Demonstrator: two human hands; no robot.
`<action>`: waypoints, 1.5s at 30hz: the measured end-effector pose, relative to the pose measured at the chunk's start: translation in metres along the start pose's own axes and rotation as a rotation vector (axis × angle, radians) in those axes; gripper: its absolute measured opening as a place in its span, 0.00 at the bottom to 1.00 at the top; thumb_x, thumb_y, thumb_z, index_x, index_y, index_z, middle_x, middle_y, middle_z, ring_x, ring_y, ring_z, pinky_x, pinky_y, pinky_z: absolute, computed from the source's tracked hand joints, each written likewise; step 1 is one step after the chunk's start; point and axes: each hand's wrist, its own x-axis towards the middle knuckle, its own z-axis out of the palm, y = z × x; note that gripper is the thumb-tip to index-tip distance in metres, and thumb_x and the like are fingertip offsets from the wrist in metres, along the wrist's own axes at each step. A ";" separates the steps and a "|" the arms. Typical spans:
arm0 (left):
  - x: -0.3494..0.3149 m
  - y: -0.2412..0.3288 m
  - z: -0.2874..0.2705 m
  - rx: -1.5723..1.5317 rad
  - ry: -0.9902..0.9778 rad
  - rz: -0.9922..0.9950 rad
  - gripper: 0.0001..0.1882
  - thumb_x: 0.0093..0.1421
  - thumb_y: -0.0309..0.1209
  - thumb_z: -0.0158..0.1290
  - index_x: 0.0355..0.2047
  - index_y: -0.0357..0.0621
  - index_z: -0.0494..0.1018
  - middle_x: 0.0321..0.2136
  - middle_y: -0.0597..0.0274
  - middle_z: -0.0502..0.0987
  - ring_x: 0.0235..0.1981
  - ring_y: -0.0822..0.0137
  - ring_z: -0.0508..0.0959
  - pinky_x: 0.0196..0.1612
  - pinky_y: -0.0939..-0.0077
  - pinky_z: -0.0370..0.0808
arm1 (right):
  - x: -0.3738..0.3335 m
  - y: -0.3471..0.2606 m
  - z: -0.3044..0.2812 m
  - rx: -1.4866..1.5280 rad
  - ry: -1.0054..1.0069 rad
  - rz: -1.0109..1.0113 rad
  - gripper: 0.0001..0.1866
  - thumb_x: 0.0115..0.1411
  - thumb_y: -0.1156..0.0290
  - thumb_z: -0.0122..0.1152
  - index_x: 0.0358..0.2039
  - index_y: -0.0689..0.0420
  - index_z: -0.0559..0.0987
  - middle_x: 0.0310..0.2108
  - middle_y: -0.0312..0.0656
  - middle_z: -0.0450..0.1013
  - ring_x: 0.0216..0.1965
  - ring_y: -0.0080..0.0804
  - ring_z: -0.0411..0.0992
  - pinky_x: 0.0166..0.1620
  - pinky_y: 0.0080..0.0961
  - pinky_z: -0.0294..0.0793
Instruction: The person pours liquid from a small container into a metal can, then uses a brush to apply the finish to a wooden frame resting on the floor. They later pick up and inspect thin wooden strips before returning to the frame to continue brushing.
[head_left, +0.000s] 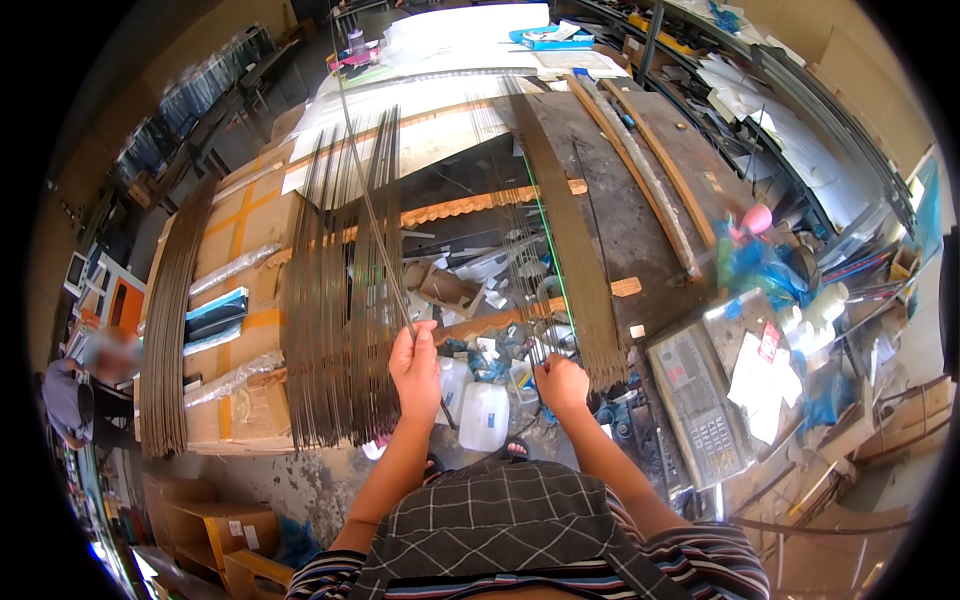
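Note:
My left hand (415, 365) is closed around long, thin metal rods (372, 205), which slant up and away to the far left. Their near ends stick out below my fist. My right hand (562, 383) is closed at the near ends of a sparse row of thin metal rods (520, 250) and seems to pinch one; its fingertips are partly hidden. Beside that row lies a dense sheet of rods (570, 220), with a green strip (546, 235) along its left edge. A wide bundle of rods (325, 330) lies left of my left hand, across notched wooden bars (470, 208).
Another rod bundle (170, 330) lies on cardboard (235, 400) at the left. A grey scale (700, 400) with papers stands at the right, near blue plastic bags (780, 270). Below the bars sit scraps and a white plastic jug (485, 415). A person (75, 400) sits at far left.

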 end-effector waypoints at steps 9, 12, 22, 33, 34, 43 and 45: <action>-0.005 -0.011 0.018 -0.235 -0.149 -0.086 0.11 0.66 0.35 0.45 0.42 0.41 0.70 0.19 0.75 0.62 0.20 0.84 0.60 0.23 0.87 0.60 | -0.048 -0.097 -0.051 1.074 -0.437 -0.266 0.07 0.59 0.67 0.58 0.30 0.58 0.75 0.22 0.38 0.73 0.19 0.28 0.70 0.24 0.23 0.69; -0.008 -0.011 0.030 -0.291 -0.202 -0.104 0.15 0.67 0.36 0.43 0.47 0.40 0.69 0.21 0.72 0.64 0.24 0.80 0.63 0.31 0.84 0.63 | -0.052 -0.103 -0.053 1.386 -0.605 -0.191 0.05 0.63 0.71 0.53 0.35 0.59 0.72 0.23 0.32 0.70 0.18 0.18 0.65 0.22 0.17 0.65; 0.002 -0.010 0.015 0.015 -0.151 -0.115 0.18 0.68 0.41 0.39 0.42 0.40 0.71 0.18 0.72 0.63 0.19 0.82 0.61 0.22 0.87 0.59 | -0.048 -0.075 -0.039 0.890 0.113 -0.228 0.05 0.59 0.73 0.56 0.33 0.60 0.72 0.15 0.38 0.67 0.15 0.23 0.65 0.21 0.24 0.65; 0.014 -0.002 0.002 0.023 -0.007 -0.025 0.14 0.67 0.39 0.40 0.37 0.43 0.70 0.16 0.74 0.59 0.16 0.84 0.56 0.18 0.88 0.53 | -0.033 -0.031 -0.019 0.488 0.192 -0.167 0.06 0.55 0.69 0.57 0.32 0.58 0.74 0.17 0.47 0.72 0.19 0.46 0.73 0.24 0.38 0.71; 0.014 -0.002 0.002 0.020 -0.006 -0.016 0.14 0.67 0.39 0.40 0.37 0.43 0.70 0.16 0.74 0.60 0.16 0.84 0.56 0.18 0.88 0.53 | -0.031 -0.029 -0.017 0.466 0.185 -0.157 0.07 0.55 0.69 0.57 0.32 0.58 0.74 0.17 0.48 0.72 0.20 0.47 0.73 0.25 0.38 0.72; 0.007 -0.005 0.004 0.082 -0.037 -0.058 0.15 0.67 0.39 0.39 0.37 0.42 0.70 0.16 0.74 0.58 0.16 0.83 0.56 0.19 0.87 0.56 | -0.023 -0.011 0.006 0.368 0.194 -0.105 0.06 0.54 0.70 0.57 0.29 0.59 0.74 0.17 0.48 0.71 0.20 0.49 0.72 0.26 0.38 0.70; 0.006 -0.006 0.003 0.101 -0.039 -0.050 0.15 0.67 0.39 0.39 0.37 0.42 0.70 0.16 0.74 0.58 0.16 0.83 0.57 0.19 0.87 0.56 | -0.023 -0.010 0.008 0.331 0.170 -0.100 0.06 0.54 0.69 0.57 0.29 0.58 0.74 0.18 0.49 0.72 0.22 0.51 0.72 0.27 0.40 0.71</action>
